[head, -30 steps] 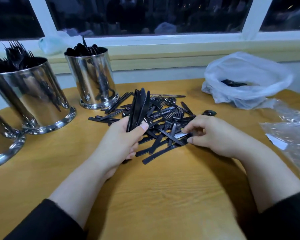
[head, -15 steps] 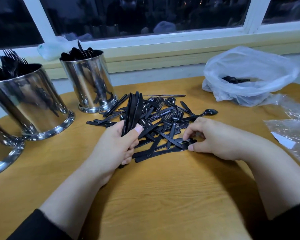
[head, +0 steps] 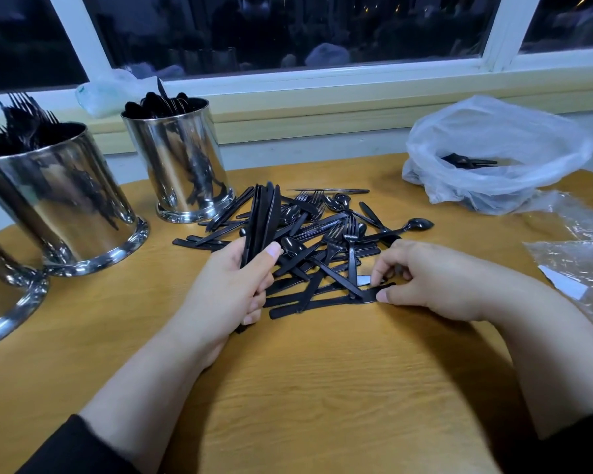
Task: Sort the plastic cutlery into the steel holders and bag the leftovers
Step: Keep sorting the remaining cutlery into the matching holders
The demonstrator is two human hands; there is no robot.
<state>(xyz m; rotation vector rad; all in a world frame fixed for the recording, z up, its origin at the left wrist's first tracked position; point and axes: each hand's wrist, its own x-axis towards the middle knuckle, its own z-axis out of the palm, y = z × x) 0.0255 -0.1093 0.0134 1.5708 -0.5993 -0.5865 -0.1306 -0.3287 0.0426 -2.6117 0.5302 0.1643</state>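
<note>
A heap of black plastic cutlery lies on the wooden table in front of me. My left hand grips an upright bundle of black knives at the heap's left side. My right hand pinches the end of a black knife lying flat at the heap's near edge. Three steel holders stand at the left: a far one filled with spoons, a nearer one filled with forks, and a third cut off by the frame edge.
A white plastic bag with a few black pieces inside sits open at the back right. Clear plastic wrapping lies at the right edge. A window sill runs behind the table, with a crumpled bag on it.
My right hand has shifted slightly toward me along the heap's near edge and now pinches a knife end. My left hand still holds its bundle upright.
</note>
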